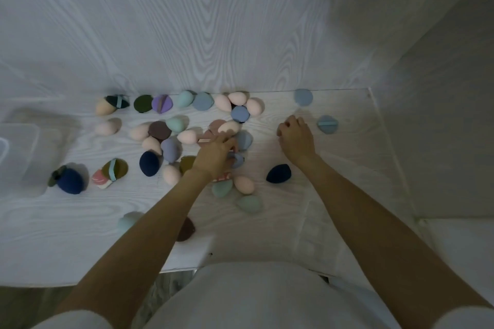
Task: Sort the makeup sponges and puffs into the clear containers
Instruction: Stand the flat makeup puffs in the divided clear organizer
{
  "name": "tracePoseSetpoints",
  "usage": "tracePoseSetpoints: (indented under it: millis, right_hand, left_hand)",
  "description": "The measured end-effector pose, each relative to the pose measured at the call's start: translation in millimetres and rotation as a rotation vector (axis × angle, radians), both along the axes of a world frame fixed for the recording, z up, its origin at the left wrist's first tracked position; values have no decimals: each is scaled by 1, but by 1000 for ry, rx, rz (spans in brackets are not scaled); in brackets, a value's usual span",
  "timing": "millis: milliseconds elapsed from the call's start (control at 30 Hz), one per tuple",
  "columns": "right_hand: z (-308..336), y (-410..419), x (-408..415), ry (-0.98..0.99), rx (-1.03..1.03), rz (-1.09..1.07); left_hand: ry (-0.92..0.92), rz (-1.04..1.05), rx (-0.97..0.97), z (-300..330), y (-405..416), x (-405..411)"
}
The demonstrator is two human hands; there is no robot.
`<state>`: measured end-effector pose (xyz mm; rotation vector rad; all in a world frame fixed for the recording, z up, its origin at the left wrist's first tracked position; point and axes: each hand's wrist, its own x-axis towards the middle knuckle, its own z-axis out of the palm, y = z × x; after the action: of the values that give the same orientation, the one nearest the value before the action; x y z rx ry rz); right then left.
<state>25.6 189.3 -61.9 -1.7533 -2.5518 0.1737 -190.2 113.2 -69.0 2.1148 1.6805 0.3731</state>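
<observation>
Table: white wood, sponges & puffs spread all over it.
Clear box: far left, well apart from both hands.
Left hand: fingers curled down into the mid pile, touching a peach sponge; grip – can't tell.
Right hand: loosely curled, holds nothing; blue puff near it.
Writing: none readable.

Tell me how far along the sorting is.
Barely started. Nothing shows inside the clear container at left. The left hand is reaching into the middle pile by a peach sponge; the right hand looks empty. Sponges and puffs cover the table.
</observation>
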Motion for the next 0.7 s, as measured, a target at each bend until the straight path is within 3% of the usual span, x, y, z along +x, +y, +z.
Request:
tracePoseSetpoints:
  millis: [100,233,367,533,633,700]
  right_hand:
    - [-2,0,7,78,72,-43]
    - [-1,10,20,-22,33,-102]
    - [11,-7,24,341,8,-62]
    - [53,-59,70,834,106,-209]
    - [71,-88,123,946,146,-447]
    - [75,-101,152,989,123,-597]
  left_hand:
    - [-52,116,27,12,-12,-7]
    - [-231,386,33,43,-40,0]
    - [-391,498,24,60,-61,26]
    - [-601,383,30,60,-56,88]
    - [-635,206,37,55,-37,138]
    - [-565,95,76,49,-22,167]
